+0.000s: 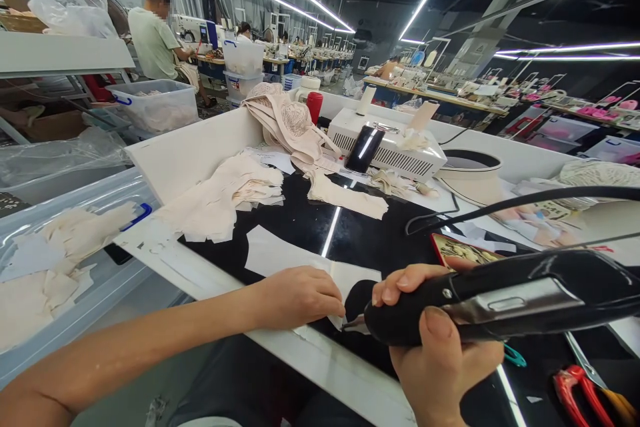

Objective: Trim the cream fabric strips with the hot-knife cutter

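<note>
My left hand [303,295] is closed, with its fingertips pinching the lower edge of a pale fabric piece [280,257] on the black tabletop [300,217]. In my right hand [443,347] is a black handheld tool [520,293] with a silver lever and a cord. The tool's metal tip points left and lies close beside my left fingertips, near the fabric edge. Beyond the pale piece, a cream fabric strip [347,197] lies flat. A stack of cream cut pieces [230,193] sits at the table's left side.
Red-handled scissors [580,387] lie at the lower right. Behind are a phone [365,148] leaning on a white box [400,153], a red thread cone [314,107] and bra cups [280,113]. A plastic bin [100,260] stands left. A person [153,43] sits farther back.
</note>
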